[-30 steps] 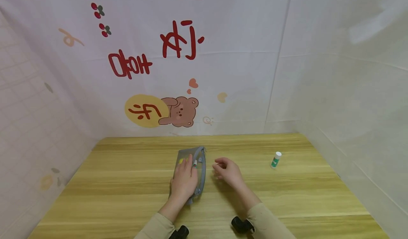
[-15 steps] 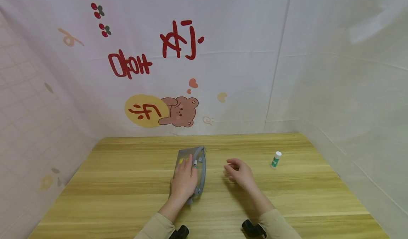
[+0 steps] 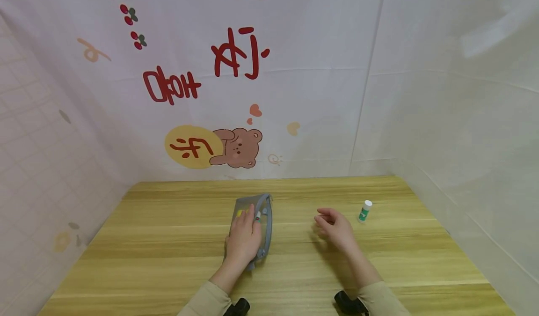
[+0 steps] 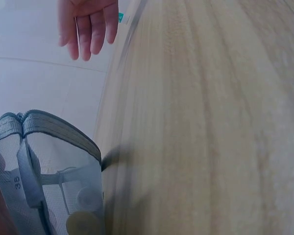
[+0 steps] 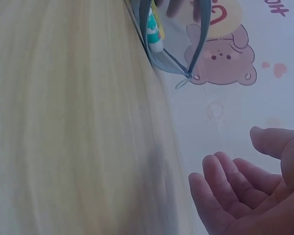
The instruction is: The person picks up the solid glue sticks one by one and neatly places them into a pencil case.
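Note:
A grey mesh zip pouch lies on the table left of centre, its zipped side gaping toward the right. My left hand rests on top of it with fingers extended. Through the opening, the right wrist view shows a green-and-white tube inside, beside something yellow. Over the table to the right hovers my right hand, its fingers loosely bent and holding nothing; its palm shows in the right wrist view. Farther right a glue stick with a white cap and green label stands upright.
The wooden table is bounded by a printed white cloth at the back and cloth walls at both sides. Black wrist cameras sit by the beige sleeves.
My right hand has moved steadily right, away from the pouch and nearer the standing glue stick. The left hand and the pouch have stayed in place.

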Demonstrator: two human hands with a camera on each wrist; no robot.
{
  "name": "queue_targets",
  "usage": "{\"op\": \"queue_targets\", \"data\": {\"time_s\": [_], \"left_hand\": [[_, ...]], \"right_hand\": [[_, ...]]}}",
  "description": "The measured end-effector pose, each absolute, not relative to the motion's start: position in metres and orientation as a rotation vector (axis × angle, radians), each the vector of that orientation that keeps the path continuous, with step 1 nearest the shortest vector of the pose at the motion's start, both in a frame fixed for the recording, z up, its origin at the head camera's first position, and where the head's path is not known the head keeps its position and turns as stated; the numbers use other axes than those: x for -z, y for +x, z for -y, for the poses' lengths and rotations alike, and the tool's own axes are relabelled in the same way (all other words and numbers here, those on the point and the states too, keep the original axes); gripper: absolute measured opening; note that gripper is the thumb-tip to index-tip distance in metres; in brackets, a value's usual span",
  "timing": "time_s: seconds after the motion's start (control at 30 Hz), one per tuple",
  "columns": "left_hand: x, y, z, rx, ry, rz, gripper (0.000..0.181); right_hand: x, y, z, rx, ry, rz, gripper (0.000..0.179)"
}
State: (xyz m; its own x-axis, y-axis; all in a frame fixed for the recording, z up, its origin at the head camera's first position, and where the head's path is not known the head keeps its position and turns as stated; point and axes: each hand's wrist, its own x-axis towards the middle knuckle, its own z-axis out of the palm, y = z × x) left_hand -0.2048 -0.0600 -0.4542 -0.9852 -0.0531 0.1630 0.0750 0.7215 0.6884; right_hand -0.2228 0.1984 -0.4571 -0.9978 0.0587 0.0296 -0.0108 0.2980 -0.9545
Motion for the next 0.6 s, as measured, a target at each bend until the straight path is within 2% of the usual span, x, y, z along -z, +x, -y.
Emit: {"op": "queue_targets", "data": {"time_s": [0.6], "left_hand": [[0.455, -0.205, 0.061, 1.099, -0.023, 2.751, 0.053]], "right_hand": [[0.459, -0.21, -0.24, -1.812, -0.082, 2.461, 0.044]]}}
